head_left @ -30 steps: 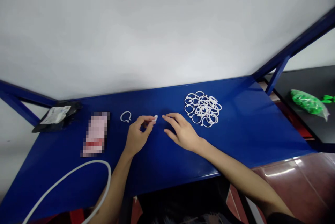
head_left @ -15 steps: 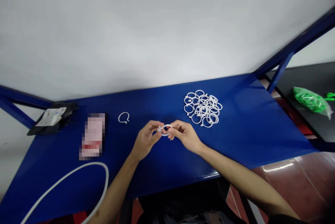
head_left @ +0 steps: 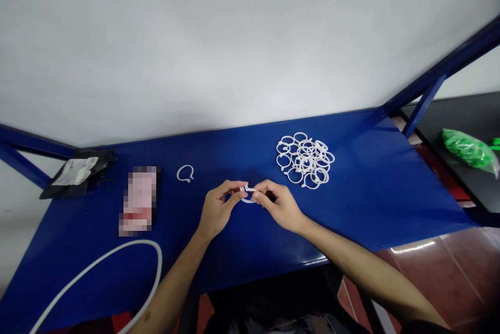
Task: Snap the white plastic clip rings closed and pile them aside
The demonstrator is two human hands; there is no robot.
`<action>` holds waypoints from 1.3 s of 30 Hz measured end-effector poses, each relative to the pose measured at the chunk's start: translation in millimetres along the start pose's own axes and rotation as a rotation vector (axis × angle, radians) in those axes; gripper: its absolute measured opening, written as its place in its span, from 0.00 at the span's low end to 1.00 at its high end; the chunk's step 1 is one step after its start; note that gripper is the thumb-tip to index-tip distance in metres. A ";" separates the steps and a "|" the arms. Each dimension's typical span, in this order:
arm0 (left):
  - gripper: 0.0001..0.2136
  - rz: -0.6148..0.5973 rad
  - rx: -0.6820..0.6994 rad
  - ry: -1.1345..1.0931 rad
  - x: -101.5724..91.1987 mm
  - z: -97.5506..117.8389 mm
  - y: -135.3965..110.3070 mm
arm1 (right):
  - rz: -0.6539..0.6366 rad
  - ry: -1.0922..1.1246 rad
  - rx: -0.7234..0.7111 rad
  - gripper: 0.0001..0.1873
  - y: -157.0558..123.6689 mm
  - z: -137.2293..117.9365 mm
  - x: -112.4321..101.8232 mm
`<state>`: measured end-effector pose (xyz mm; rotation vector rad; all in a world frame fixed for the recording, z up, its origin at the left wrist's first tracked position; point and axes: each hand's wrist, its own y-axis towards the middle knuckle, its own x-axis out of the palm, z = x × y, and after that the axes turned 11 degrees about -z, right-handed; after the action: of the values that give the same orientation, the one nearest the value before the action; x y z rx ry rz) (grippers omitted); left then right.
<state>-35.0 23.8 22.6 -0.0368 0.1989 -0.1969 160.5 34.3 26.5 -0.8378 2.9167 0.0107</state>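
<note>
Both hands meet over the middle of the blue table (head_left: 371,193) and pinch one small white plastic ring (head_left: 248,194) between them. My left hand (head_left: 217,210) grips the ring's left end with thumb and forefinger. My right hand (head_left: 282,205) grips its right side, fingers curled. The ring is held just above the table top. A pile of several white rings (head_left: 305,160) lies to the right, beyond my right hand. A single white ring (head_left: 185,173) lies alone on the table to the left of my left hand.
A blurred pink and red flat item (head_left: 139,200) lies left of the single ring. A black pouch with a white label (head_left: 78,171) sits at the far left. A large white hoop (head_left: 117,266) curves over the near left edge. A green bag (head_left: 469,149) rests on a black surface at right.
One second ago my left hand alone pinched a small white piece and my right hand lay open on the table. Both hands have since come together on the ring.
</note>
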 end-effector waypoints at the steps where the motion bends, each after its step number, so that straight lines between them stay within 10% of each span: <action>1: 0.09 -0.012 0.016 0.014 0.0 -0.1 -0.3 | 0.004 0.001 -0.015 0.11 -0.1 0.2 0.0; 27: 0.07 0.009 0.449 0.448 0.6 9.9 3.0 | 0.029 -0.519 -0.387 0.05 -2.7 -9.1 -13.7; 33: 0.15 0.388 0.076 1.050 -46.8 0.8 7.5 | 0.454 -0.829 -0.346 0.02 -13.2 -18.1 -82.8; 39: 0.20 0.343 -0.276 1.304 -77.1 -12.3 2.6 | 0.515 -1.014 -0.198 0.05 -22.5 4.5 -129.0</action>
<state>-111.1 41.4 25.3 -0.1449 1.5208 0.1827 281.6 83.6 36.0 -0.0016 2.0641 0.5814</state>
